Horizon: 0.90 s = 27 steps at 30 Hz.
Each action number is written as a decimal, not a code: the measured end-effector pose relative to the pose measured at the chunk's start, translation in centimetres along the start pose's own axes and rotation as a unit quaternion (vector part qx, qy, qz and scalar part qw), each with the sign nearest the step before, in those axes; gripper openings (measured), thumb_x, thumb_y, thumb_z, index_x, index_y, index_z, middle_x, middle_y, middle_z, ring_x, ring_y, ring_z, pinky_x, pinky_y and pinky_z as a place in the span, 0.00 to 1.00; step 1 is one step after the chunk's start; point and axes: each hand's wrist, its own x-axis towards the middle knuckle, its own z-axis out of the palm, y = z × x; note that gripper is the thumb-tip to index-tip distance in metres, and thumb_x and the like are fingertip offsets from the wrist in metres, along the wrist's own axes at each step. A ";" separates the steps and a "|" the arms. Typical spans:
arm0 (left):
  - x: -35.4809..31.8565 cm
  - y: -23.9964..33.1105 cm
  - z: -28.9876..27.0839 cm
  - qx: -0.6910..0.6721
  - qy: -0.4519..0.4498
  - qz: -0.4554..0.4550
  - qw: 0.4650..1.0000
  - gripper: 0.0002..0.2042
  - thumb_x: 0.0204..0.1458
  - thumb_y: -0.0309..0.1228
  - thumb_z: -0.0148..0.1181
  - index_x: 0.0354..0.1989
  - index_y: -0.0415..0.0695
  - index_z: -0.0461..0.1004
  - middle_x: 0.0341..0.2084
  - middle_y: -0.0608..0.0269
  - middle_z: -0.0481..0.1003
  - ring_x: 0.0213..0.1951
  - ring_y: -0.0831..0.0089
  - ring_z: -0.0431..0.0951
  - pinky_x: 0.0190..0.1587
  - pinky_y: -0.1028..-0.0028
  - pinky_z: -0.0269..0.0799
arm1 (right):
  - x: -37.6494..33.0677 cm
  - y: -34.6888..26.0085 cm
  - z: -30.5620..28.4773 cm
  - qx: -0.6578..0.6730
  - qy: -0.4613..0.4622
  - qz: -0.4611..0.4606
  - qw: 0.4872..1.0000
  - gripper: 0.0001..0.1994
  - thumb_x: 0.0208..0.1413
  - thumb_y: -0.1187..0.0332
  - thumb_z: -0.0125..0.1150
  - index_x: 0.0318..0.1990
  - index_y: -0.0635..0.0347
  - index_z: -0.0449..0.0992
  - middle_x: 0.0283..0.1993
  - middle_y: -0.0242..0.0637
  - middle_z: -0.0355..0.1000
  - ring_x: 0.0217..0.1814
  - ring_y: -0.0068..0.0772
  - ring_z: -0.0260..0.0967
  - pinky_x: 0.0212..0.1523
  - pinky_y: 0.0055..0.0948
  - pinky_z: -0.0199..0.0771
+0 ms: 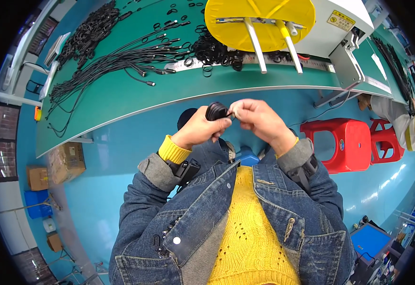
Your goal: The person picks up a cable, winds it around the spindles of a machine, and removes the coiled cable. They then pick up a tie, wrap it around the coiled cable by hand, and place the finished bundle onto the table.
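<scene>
The person stands back from the green bench [179,97] and works in mid-air, above the blue floor [122,142]. Both hands are together at chest height. The left hand [199,127] is clamped around a small coil of black cable [215,111], thumb and fingers pinching it flat. The right hand [259,119] is closed just beside it, fingertips touching the coil's right edge, seemingly gripping a loose end or a tie; which one is hidden by the fingers.

To do this well, I'd say the left hand should keep the loops pressed tight so none springs out, while the right hand works close against the coil rather than pulling away from it.

On the far bench lie bundles of straight black cables [122,59] to the left and a heap of small black rings [214,50] beside a yellow round spool [259,21]. Red stools [347,142] stand to the right.
</scene>
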 end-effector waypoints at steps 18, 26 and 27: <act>1.3 -2.0 3.1 0.330 0.042 0.027 0.943 0.10 0.42 0.28 0.62 0.31 0.40 0.69 0.20 0.68 0.70 0.23 0.81 0.69 0.27 0.79 0.66 | -2.1 -3.5 -0.4 -0.471 0.013 -0.137 0.871 0.16 0.44 0.66 0.64 0.40 0.61 0.70 0.24 0.37 0.69 0.20 0.18 0.66 0.18 0.22 0.65; 0.5 -1.4 4.0 0.330 0.023 0.099 0.938 0.15 0.40 0.25 0.62 0.38 0.39 0.68 0.25 0.66 0.71 0.28 0.81 0.70 0.35 0.79 0.68 | -1.8 -0.7 -0.7 -0.433 -0.010 -0.102 0.896 0.19 0.43 0.65 0.65 0.38 0.68 0.66 0.26 0.42 0.71 0.26 0.26 0.70 0.24 0.29 0.69; 0.4 -1.4 4.0 0.330 0.022 0.101 0.938 0.15 0.40 0.25 0.62 0.38 0.39 0.68 0.25 0.66 0.71 0.28 0.81 0.70 0.35 0.79 0.68 | -2.0 -0.4 -0.7 -0.285 -0.013 -0.016 0.958 0.18 0.45 0.65 0.64 0.37 0.69 0.65 0.27 0.43 0.71 0.28 0.29 0.70 0.27 0.31 0.69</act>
